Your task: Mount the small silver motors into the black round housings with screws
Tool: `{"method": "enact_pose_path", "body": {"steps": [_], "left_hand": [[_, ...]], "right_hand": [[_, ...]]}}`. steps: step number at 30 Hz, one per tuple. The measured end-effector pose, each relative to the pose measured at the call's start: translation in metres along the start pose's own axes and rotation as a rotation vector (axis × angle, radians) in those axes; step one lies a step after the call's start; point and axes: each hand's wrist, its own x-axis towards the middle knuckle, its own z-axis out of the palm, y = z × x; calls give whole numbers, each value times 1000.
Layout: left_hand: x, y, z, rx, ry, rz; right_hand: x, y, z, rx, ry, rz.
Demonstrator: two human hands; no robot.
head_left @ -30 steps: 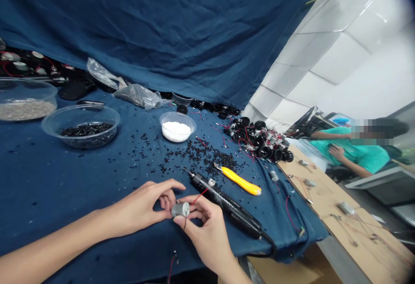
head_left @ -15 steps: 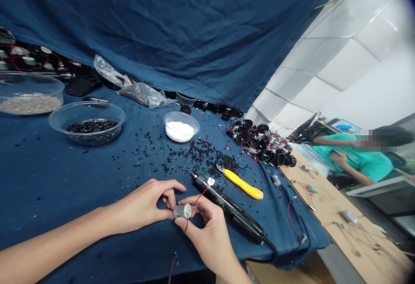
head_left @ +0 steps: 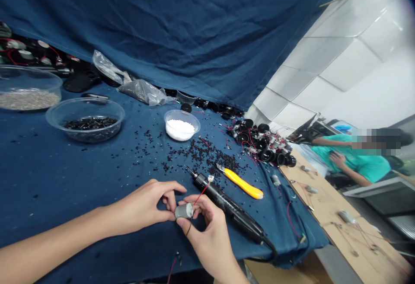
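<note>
My right grip (head_left: 207,232) is closed on a small silver DC motor (head_left: 183,211), pinching the can between thumb and fingers just in front of my body. My left grip (head_left: 142,204) sits directly beside it, fingers curled in, their tips (head_left: 171,206) at the motor's near end. I can't tell whether they are pressing or only touching.

The can should feel light for its size but stiff, and its smooth metal may be a little slippery, so I judge the round body the safest place to hold. A red wire (head_left: 201,194) rises from the motor past my right grip toward a small pale tab (head_left: 211,179), and a black wire (head_left: 188,231) hangs below it. Both look thin and fragile, so I wouldn't take the motor's weight on them.

Just beyond my right grip lies a corded black pen-shaped tool (head_left: 227,206), possibly a soldering iron, though I can't be sure from this view. Further past it is a yellow utility knife (head_left: 242,184), and black granules (head_left: 207,156) are scattered across the blue cloth (head_left: 39,180) covering the worktop.

My fingers hide part of the motor, so I can't see its far end or exactly where the wires join it. The motor's terminals are also hidden.
</note>
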Motion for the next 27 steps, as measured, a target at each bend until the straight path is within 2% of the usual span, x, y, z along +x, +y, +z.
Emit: {"method": "enact_pose_path", "body": {"steps": [6, 12, 18, 27], "left_hand": [[0, 2, 1, -12, 23, -31], [-1, 4, 3, -15, 36, -63], [-1, 3, 6, 38, 39, -84], [-2, 8, 8, 52, 46, -116]], "right_hand": [[0, -3, 3, 71, -10, 67], [-2, -10, 1, -178, -60, -35], [-2, -15, 2, -355, -176, -34], [5, -10, 6, -605, -89, -56]]}}
